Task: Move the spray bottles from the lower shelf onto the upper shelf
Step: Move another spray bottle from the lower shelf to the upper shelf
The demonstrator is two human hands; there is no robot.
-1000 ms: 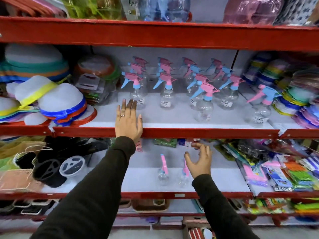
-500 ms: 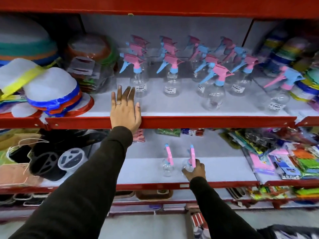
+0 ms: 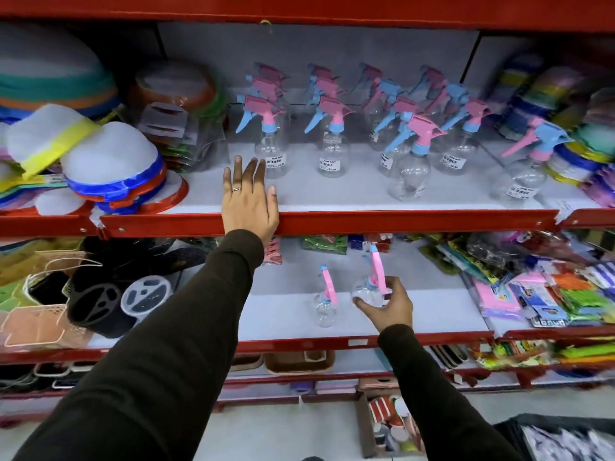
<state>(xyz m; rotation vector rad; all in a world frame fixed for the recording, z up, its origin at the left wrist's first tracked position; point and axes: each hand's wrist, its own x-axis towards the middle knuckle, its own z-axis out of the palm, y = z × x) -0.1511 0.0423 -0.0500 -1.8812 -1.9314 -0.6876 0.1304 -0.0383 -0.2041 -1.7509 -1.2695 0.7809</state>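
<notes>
Two clear spray bottles with pink and blue trigger heads are at the lower shelf (image 3: 432,314). My right hand (image 3: 387,302) is shut on the right-hand spray bottle (image 3: 367,287), holding its clear body just above the shelf surface. The other spray bottle (image 3: 324,307) stands upright to its left, untouched. Several matching spray bottles (image 3: 332,141) stand in rows on the upper shelf (image 3: 366,191). My left hand (image 3: 249,201) lies flat and open on the upper shelf's front edge, left of the bottles.
Stacked coloured lids and covers (image 3: 109,168) crowd the upper shelf's left side, and more coloured stacks (image 3: 585,128) sit at its right. Black baskets (image 3: 96,304) fill the lower shelf's left. Packaged goods (image 3: 539,294) lie at its right. A red shelf lip (image 3: 399,221) runs above the lower bottles.
My right hand went from open above the lower shelf down to the right-hand bottle, closed on it and has lifted it slightly. My left hand stayed flat on the upper shelf edge.
</notes>
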